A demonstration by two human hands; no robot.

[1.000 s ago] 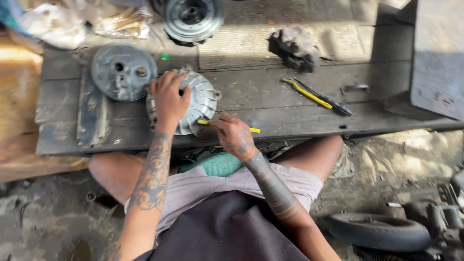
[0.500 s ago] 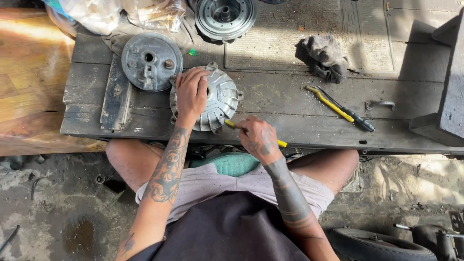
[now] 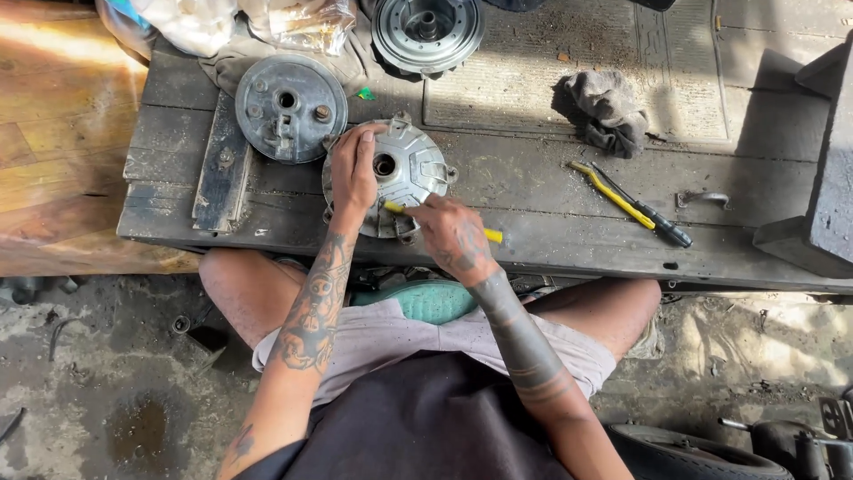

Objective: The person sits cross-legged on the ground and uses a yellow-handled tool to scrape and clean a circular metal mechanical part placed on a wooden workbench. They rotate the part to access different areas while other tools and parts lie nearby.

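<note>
A round silver drum plate (image 3: 410, 172) with a centre hole lies on the dark wooden bench (image 3: 533, 240) in front of me. My left hand (image 3: 354, 172) rests flat on the plate's left side, pressing it down. My right hand (image 3: 453, 236) grips a yellow-handled tool (image 3: 491, 236) whose tip reaches onto the plate's lower part, near the rim. My knees are under the bench edge.
A second grey round plate (image 3: 290, 108) lies left of the first. A finned hub (image 3: 426, 31) sits at the back. A dark rag (image 3: 609, 108), yellow-and-black pliers (image 3: 631, 204), a small metal hook (image 3: 706, 197), plastic bags (image 3: 293, 22) and a dark block (image 3: 822, 204) are also there.
The view has shifted, so the bench sits further right and lower in frame. My hands stay on the silver plate; the right hand has moved slightly along its lower edge.
</note>
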